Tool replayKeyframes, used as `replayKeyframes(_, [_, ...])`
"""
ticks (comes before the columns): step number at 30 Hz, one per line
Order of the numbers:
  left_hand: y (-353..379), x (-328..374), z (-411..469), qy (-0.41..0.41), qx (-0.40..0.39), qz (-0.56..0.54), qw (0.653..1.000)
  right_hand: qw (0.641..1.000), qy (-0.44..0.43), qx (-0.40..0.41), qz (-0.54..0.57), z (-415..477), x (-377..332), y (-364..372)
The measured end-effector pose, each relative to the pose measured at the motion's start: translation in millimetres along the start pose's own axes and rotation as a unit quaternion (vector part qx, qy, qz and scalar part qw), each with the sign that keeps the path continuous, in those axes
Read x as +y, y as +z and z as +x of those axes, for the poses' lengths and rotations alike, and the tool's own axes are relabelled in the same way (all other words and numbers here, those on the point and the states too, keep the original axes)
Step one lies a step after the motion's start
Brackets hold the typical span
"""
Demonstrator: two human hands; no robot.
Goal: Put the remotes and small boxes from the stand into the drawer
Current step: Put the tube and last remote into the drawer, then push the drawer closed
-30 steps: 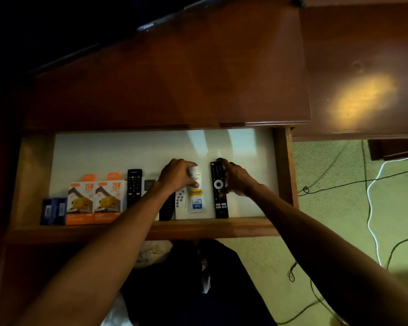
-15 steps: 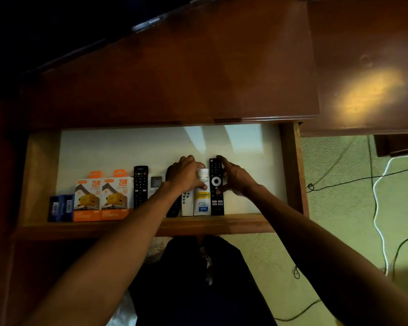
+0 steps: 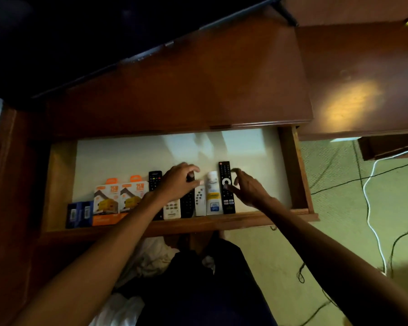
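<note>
The drawer [image 3: 289,165] stands pulled out below the stand [image 3: 186,90], and the things lie in one row along its front edge, with the pale floor behind the row bare back to the stand's lip. Under the left hand [image 3: 178,182] lie a black remote [image 3: 155,178], a white remote [image 3: 172,209] with grey buttons, a dark remote [image 3: 188,204] and a slim white remote [image 3: 200,201]; the fingers are curled and half spread over the dark one's far end, and whether they grip it cannot be told because of blur. Between the hands lies a white tube [image 3: 214,196] with a yellow band and a blue patch, its print too small to read. Just beside it, at the right hand's fingertips, lies a long black remote [image 3: 226,187] with a white ring. The right hand [image 3: 247,188] hovers with fingers loosely spread, holding nothing, thumb near the ring. Right of that hand the drawer floor is open up to the side wall. Left of the left hand stand two orange-and-white boxes [image 3: 118,198], side by side and touching, each marked "25" in orange near the top; smaller writing is unreadable. Farther left are two dark blue boxes [image 3: 80,214], close to the left wall. Beyond the right hand, outside the drawer, black and white cables [image 3: 372,208] trail over a green carpet [image 3: 339,220].
</note>
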State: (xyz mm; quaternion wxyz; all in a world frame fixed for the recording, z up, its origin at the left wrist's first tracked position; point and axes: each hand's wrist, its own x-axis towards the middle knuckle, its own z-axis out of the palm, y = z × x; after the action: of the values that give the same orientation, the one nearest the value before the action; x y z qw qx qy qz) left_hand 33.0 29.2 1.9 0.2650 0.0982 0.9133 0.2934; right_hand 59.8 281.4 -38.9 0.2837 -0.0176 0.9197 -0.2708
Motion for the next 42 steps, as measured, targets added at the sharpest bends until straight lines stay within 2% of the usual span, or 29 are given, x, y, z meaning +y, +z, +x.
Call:
replayKeyframes(6, [-7, -48, -81, 0.008, -0.035, 0.003, 0.999, 0.999, -0.045, -0.031, -0.003, -42, -35, 25])
replayKeyframes(13, [-2, -93, -135, 0.024, -0.110, 0.136, 0.984, 0.986, -0.074, -0.045, -0.142, -82, -50, 54])
replayKeyframes(21, [-9, -100, -134, 0.087, -0.042, 0.223, 0.970, 0.937, -0.162, 0.001, -0.308, -86, -59, 49])
replayKeyframes(27, [-18, -105, -128, 0.086, -0.007, 0.230, 0.969, 0.915, -0.172, 0.019, -0.365, -72, -63, 43])
replayKeyframes(32, [-36, -108, -106, 0.076, 0.055, 0.237, 0.967, 0.912, -0.182, 0.053, -0.365, -45, -73, 29])
replayKeyframes(42, [-81, -117, -27, 0.018, 0.128, 0.207, 0.970, 0.939, -0.089, 0.131, -0.304, 39, -85, -25])
